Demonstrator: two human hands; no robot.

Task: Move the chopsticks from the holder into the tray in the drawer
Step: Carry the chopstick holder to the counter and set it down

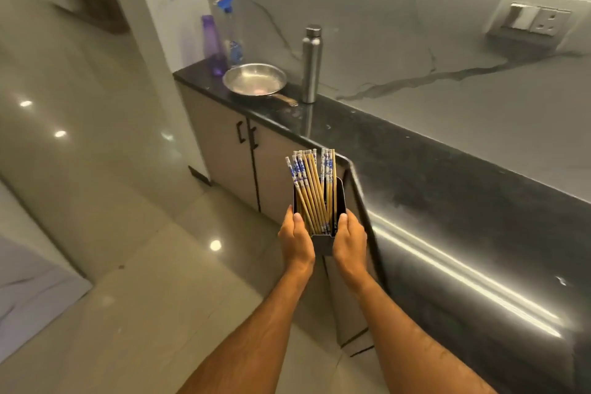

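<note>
A dark rectangular holder (340,198) is held in the air in front of me, just left of the black counter's corner. Several bamboo chopsticks (311,189) with blue-and-white patterned tops stand in it, leaning to both sides. My left hand (295,241) grips the holder's left side with the thumb on its rim. My right hand (348,243) grips the right side the same way. No open drawer or tray is in view.
The black stone counter (447,201) runs from the far left to the near right. On its far end stand a steel pan (254,79), a steel bottle (311,64), a purple bottle (215,45) and a spray bottle (231,32). Shut cabinet doors (230,150) lie below. Tiled floor spreads to the left.
</note>
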